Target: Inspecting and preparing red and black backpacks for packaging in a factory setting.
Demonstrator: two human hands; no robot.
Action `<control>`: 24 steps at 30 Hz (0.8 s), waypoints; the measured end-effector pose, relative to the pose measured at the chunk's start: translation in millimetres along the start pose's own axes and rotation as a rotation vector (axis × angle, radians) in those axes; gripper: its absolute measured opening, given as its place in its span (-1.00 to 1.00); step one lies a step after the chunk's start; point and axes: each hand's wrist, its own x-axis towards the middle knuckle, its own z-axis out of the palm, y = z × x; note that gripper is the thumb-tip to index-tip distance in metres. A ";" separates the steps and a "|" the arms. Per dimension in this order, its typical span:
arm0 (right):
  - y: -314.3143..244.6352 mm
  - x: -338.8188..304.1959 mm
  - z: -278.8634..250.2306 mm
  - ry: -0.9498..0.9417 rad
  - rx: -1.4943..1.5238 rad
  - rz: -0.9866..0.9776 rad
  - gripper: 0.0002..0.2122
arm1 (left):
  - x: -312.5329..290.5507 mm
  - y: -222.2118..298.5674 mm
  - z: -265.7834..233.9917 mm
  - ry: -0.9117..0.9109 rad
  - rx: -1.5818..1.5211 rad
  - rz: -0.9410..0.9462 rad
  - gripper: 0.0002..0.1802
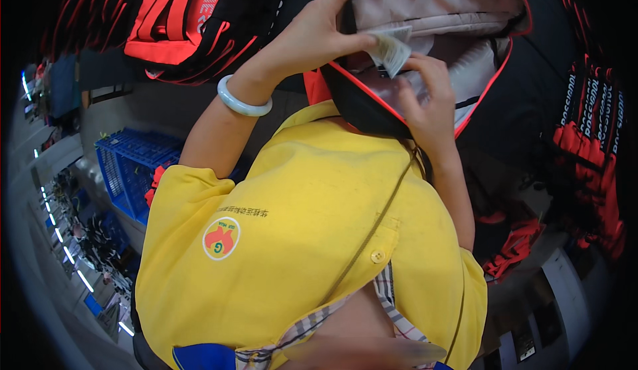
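A black bag with red piping lies unzipped before me, its pale grey lining showing. My left hand, with a pale bangle on its wrist, is at the bag's left side. Its thumb lies on a small white printed label in the opening, and its index finger stretches up along the bag's raised flap; the other fingers are hidden. My right hand reaches over the near rim, thumb and index finger apart and bent. Its index fingertip is close to the label's lower edge; whether they touch is unclear.
Another red and black bag lies at the upper left. A blue plastic crate stands at the left. Red and black bags or straps are stacked at the far right, with a red piece lower down.
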 end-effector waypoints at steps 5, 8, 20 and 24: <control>-14.4 -4.9 5.7 -0.258 -0.016 0.195 -0.86 | 9.6 -2.9 15.1 0.200 0.133 -0.083 -0.10; -11.9 -7.5 4.7 -0.231 -0.014 0.162 -0.86 | 11.6 10.4 26.8 0.314 0.314 -0.150 -0.25; -28.9 16.7 -35.5 -0.072 0.170 0.161 -0.88 | 16.1 -14.8 -27.4 0.101 -0.335 -0.104 -0.53; -30.6 54.1 -71.3 0.201 -0.105 -0.146 -0.76 | 13.7 -3.1 -32.9 -0.003 -0.321 0.094 -0.46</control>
